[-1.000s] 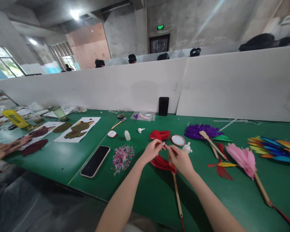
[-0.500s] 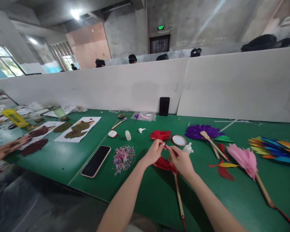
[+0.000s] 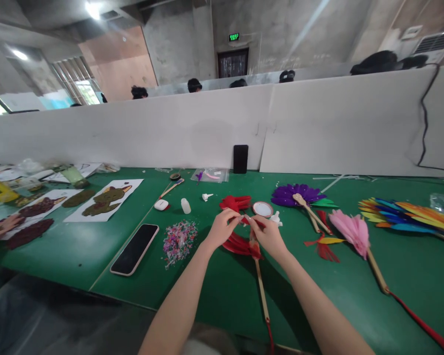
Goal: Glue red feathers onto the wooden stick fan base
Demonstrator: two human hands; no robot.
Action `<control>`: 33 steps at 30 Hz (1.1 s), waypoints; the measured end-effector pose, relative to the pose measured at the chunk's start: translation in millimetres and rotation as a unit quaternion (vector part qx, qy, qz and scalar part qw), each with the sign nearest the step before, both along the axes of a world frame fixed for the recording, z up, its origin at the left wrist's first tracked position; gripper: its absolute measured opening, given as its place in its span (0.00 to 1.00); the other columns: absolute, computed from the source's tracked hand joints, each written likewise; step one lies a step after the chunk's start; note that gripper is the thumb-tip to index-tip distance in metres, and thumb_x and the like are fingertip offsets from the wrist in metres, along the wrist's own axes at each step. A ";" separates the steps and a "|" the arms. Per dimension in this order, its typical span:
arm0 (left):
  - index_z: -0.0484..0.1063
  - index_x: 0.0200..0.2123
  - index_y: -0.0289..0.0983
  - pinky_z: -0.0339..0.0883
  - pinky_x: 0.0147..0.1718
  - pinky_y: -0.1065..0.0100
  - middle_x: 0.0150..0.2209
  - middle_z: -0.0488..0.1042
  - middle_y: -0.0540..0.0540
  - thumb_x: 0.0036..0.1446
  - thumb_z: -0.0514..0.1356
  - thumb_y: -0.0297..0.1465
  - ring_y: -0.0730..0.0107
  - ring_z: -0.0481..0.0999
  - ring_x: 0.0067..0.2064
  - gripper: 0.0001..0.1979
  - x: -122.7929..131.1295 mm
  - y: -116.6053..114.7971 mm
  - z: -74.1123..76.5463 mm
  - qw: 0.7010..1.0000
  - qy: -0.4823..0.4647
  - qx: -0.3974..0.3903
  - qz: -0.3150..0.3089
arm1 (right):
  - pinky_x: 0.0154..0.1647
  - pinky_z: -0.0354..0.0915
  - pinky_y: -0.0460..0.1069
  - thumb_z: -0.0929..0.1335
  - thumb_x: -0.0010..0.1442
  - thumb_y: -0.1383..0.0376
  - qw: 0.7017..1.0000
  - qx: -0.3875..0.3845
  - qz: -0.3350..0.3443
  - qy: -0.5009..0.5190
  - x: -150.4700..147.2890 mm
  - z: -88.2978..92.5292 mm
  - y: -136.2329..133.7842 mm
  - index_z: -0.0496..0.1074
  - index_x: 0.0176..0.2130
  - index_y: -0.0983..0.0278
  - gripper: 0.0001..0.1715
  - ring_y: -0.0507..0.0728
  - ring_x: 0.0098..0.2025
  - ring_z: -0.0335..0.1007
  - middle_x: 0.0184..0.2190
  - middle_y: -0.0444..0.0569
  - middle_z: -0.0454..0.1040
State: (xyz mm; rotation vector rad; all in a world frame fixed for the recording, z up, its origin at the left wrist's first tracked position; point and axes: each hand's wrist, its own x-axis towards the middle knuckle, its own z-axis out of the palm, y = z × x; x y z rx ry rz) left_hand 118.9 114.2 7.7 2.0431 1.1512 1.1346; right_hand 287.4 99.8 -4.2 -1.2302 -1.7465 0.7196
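My left hand and my right hand meet fingertip to fingertip, both pinching a small red feather mostly hidden by the fingers. Just below them lies a red feather fan with a wooden handle and a red cord at its end. Behind my fingers rests a pile of red feathers. A round white lid and a small white glue bottle sit close to my right hand. Left of my left arm is a heap of colourful sequins.
A phone lies at left, near a small white bottle. Purple, pink and multicoloured feather pieces occupy the right. Another person's hand rests by pictures at far left. A white partition borders the table.
The view has turned a little to the right. My right hand has shifted and uncovers more of the fan's base; both hands still pinch the red feather.
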 end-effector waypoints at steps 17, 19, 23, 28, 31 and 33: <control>0.68 0.29 0.37 0.65 0.25 0.71 0.26 0.71 0.51 0.60 0.52 0.42 0.74 0.72 0.21 0.16 -0.3 1.6 -1.1 0.985 -0.088 -0.146 0.024 | 0.22 0.61 0.47 0.60 0.62 0.55 1.000 -0.003 0.023 -0.003 3.5 3.1 -1.3 0.70 0.29 0.62 0.18 0.55 0.18 0.67 0.15 0.45 0.70; 0.67 0.28 0.37 0.61 0.21 0.72 0.21 0.67 0.53 0.61 0.50 0.44 0.77 0.66 0.17 0.18 -0.9 1.4 0.3 0.983 -0.094 -0.153 0.026 | 0.22 0.62 0.47 0.60 0.62 0.53 0.999 -0.015 0.022 0.018 3.3 2.2 -0.5 0.70 0.29 0.62 0.19 0.55 0.18 0.67 0.15 0.44 0.70; 0.64 0.34 0.37 0.55 0.18 0.75 0.16 0.62 0.59 0.59 0.53 0.42 0.80 0.57 0.14 0.13 -2.0 0.7 3.4 0.979 -0.120 -0.165 0.029 | 0.23 0.66 0.48 0.60 0.62 0.51 0.996 -0.043 0.033 0.064 2.6 1.4 0.9 0.71 0.32 0.63 0.21 0.55 0.18 0.69 0.16 0.45 0.71; 0.62 0.41 0.38 0.52 0.17 0.76 0.14 0.60 0.61 0.56 0.57 0.42 0.81 0.56 0.14 0.15 -1.6 0.6 8.3 0.961 -0.211 -0.179 0.017 | 0.32 0.73 0.51 0.68 0.54 0.55 0.987 -0.082 0.087 0.107 -1.3 -2.2 0.9 0.75 0.36 0.65 0.17 0.57 0.28 0.77 0.29 0.51 0.79; 0.64 0.37 0.37 0.53 0.18 0.76 0.14 0.59 0.60 0.55 0.58 0.43 0.80 0.58 0.15 0.15 0.4 1.0 8.8 0.963 -0.206 -0.168 0.035 | 0.32 0.74 0.53 0.68 0.54 0.57 0.982 -0.100 0.093 0.130 -3.9 -3.0 -0.5 0.75 0.39 0.66 0.18 0.57 0.27 0.77 0.32 0.51 0.80; 0.64 0.35 0.37 0.52 0.18 0.76 0.14 0.59 0.60 0.55 0.57 0.43 0.81 0.58 0.16 0.14 1.5 1.0 8.4 0.965 -0.201 -0.165 0.043 | 0.36 0.74 0.55 0.69 0.53 0.57 0.980 -0.104 0.091 0.143 -4.9 -1.0 -1.8 0.75 0.41 0.66 0.19 0.58 0.31 0.78 0.34 0.52 0.80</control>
